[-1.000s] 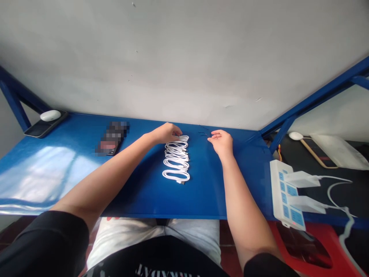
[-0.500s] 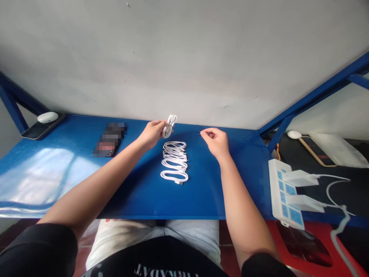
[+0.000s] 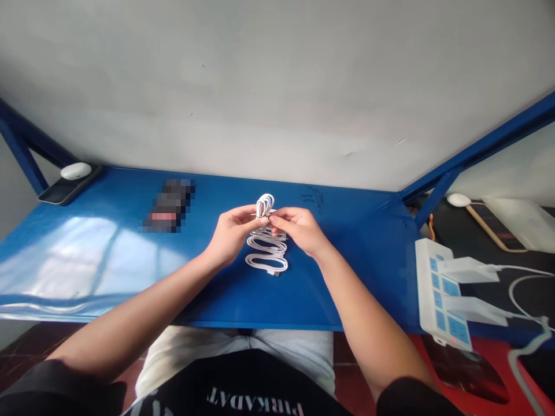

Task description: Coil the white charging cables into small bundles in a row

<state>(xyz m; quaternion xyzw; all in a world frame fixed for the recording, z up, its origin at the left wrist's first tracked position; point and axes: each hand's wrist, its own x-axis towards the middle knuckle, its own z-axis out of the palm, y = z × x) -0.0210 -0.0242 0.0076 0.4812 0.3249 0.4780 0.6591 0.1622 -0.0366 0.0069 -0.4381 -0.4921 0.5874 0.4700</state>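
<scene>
Shirt lettering (image 3: 255,403), inverted, apparently "PIRKADAT"; hands (image 3: 232,234) (image 3: 300,227) hold coiled white cable (image 3: 265,204).

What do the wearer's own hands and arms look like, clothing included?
The left hand and right hand are bare, with no gloves. Both forearms are uncovered, with no watch or bracelet visible. Short, plain black sleeves end near the elbows; the black shirt carries pale lettering.
</scene>
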